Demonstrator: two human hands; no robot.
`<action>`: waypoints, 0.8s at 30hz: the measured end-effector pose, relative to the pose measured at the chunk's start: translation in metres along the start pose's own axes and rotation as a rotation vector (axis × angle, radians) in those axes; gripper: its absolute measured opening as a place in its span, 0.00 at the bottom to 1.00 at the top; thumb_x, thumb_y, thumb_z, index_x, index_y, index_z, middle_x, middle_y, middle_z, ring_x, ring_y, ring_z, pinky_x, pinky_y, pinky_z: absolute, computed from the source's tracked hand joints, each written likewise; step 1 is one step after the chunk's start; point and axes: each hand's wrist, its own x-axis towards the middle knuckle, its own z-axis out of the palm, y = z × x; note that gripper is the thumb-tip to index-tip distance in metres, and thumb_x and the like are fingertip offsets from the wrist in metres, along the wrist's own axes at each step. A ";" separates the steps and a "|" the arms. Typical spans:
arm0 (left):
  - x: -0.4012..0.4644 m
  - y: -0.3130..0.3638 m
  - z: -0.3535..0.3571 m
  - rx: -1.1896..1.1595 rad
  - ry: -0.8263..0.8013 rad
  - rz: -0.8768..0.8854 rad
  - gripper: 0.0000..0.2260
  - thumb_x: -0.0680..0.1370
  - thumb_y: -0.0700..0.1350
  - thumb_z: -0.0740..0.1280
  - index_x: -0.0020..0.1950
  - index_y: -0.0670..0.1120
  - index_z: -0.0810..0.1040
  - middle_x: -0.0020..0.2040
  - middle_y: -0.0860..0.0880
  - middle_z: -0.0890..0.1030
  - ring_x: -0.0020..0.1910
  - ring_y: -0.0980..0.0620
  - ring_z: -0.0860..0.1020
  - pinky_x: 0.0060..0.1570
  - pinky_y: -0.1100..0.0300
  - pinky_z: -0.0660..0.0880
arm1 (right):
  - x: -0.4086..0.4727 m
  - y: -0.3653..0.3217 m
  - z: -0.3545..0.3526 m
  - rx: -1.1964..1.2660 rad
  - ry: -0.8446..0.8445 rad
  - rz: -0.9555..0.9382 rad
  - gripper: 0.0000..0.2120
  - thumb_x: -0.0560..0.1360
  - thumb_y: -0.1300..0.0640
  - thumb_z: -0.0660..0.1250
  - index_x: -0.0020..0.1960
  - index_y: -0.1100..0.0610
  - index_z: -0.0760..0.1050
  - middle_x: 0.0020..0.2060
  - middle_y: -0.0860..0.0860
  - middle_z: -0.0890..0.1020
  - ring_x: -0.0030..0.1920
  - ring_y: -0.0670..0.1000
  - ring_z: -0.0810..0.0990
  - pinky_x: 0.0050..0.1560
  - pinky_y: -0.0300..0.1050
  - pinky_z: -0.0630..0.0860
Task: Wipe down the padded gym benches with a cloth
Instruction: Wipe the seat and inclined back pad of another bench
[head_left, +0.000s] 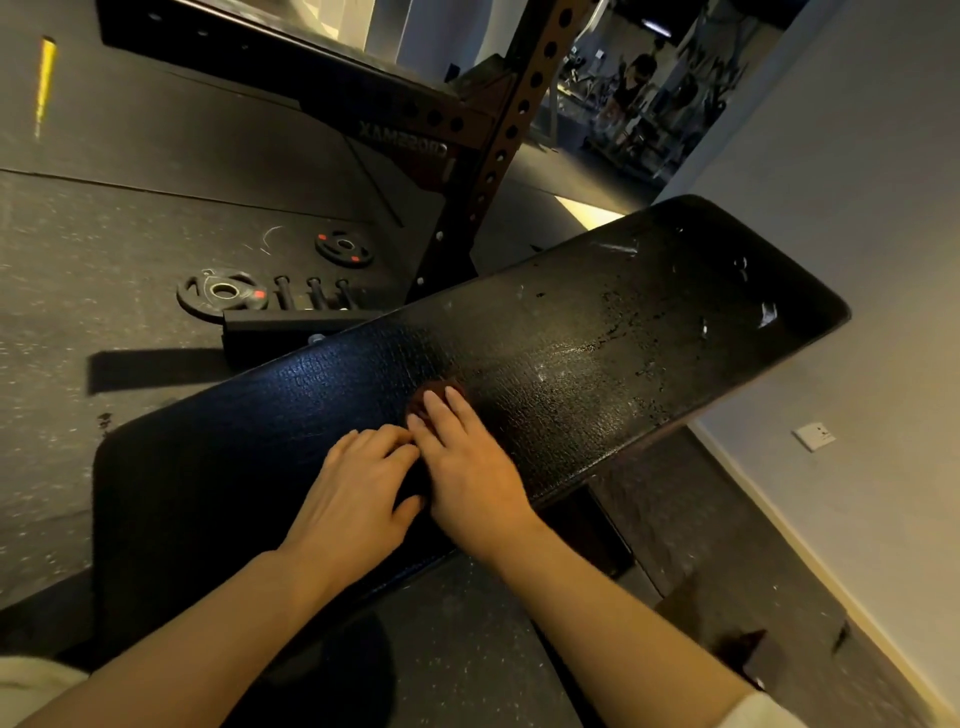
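I see the small dark reddish-brown cloth (434, 397) lying mid-pad on the long black cracked-vinyl padded bench (597, 332), pinned under my right hand (467, 462), whose grip is flat and straight-fingered. My left hand (358, 493) rests beside it, loosely curled, holding nothing. The cloth looks soft and light and would likely bunch, so I'd press on its middle.

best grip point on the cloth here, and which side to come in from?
The cloth lies flat on the bench pad, mostly hidden under the right hand; only a dark reddish edge shows past the fingertips. Judging by that, pinch this exposed far edge, coming from above on the pad's far side. The left hand rests alongside, blocking the near side.
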 end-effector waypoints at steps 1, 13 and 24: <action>0.001 -0.003 -0.001 -0.001 0.006 -0.001 0.26 0.69 0.51 0.76 0.66 0.49 0.76 0.64 0.51 0.75 0.62 0.48 0.75 0.68 0.47 0.67 | 0.000 0.010 -0.002 -0.001 0.010 -0.013 0.34 0.72 0.58 0.70 0.75 0.59 0.62 0.76 0.59 0.59 0.77 0.60 0.52 0.76 0.47 0.48; 0.027 -0.020 -0.015 -0.022 0.010 -0.076 0.29 0.75 0.53 0.70 0.75 0.49 0.66 0.72 0.52 0.67 0.71 0.50 0.66 0.71 0.52 0.61 | 0.017 0.007 0.010 0.043 0.059 0.112 0.34 0.63 0.62 0.76 0.68 0.65 0.72 0.70 0.64 0.70 0.72 0.64 0.65 0.72 0.49 0.51; 0.049 -0.040 -0.022 -0.057 -0.058 -0.137 0.30 0.77 0.54 0.68 0.76 0.50 0.62 0.74 0.53 0.63 0.72 0.51 0.62 0.72 0.54 0.60 | 0.060 0.049 -0.013 -0.021 0.189 0.466 0.32 0.77 0.60 0.63 0.78 0.59 0.56 0.78 0.59 0.52 0.78 0.59 0.46 0.76 0.49 0.42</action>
